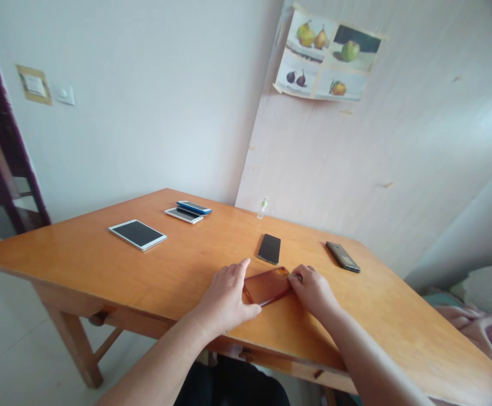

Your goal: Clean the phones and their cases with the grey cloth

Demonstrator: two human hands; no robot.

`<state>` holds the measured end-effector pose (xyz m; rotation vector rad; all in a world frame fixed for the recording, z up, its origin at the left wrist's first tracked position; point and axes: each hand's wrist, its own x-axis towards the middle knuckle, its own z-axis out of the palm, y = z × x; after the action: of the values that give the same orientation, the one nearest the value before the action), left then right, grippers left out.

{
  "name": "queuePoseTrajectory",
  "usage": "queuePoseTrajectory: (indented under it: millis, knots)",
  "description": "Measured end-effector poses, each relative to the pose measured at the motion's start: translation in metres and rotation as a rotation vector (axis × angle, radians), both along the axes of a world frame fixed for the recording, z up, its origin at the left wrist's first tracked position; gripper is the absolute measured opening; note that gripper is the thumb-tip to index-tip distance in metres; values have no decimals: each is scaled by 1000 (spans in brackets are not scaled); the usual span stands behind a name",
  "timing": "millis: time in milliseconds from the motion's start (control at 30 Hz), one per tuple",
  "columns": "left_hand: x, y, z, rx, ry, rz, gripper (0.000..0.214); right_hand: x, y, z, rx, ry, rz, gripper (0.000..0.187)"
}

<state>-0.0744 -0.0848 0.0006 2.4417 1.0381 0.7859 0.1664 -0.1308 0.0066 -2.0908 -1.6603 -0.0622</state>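
Observation:
A translucent reddish-brown phone case (269,286) lies low over the near part of the table, its camera opening toward the upper right. My left hand (228,296) is around its left end, thumb at the near edge and index finger raised by the far corner. At the right end, my right hand (311,286) has its fingers pinched on the case's edge; a small greyish bit shows at the fingertips, too small to name. Just beyond the case a dark smartphone (269,248) rests flat on the table.
On the wooden table (153,282) are a white tablet (138,234), a white phone (184,215) with a blue phone (194,207) against it, a small clear bottle (262,208) and a brownish phone (342,256). Fruit pictures (328,55) hang on the wall.

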Motion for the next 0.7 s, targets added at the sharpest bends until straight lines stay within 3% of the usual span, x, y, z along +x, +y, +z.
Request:
queuePoseTrajectory:
  millis: [67,200,267,333,500,567,700]
  knots:
    - [0,1,-2,13,1,14,92,-11,0,-1,-8,9,35,10]
    - [0,1,-1,21,-18,15,87,-59,-8,2,-3,142,404,12]
    - [0,0,0,20,-25,15,86,-69,-8,6,-15,177,500,13]
    - [0,0,0,12,-23,15,88,-62,-2,8,-35,125,435,10]
    - [-1,0,-1,-10,-11,9,92,-24,19,5,-80,-52,100,9]
    - [-1,1,-2,-13,-9,10,95,-31,21,3,-72,-35,138,10]
    - [0,2,-3,-6,-30,15,92,-73,17,4,-62,64,419,12]
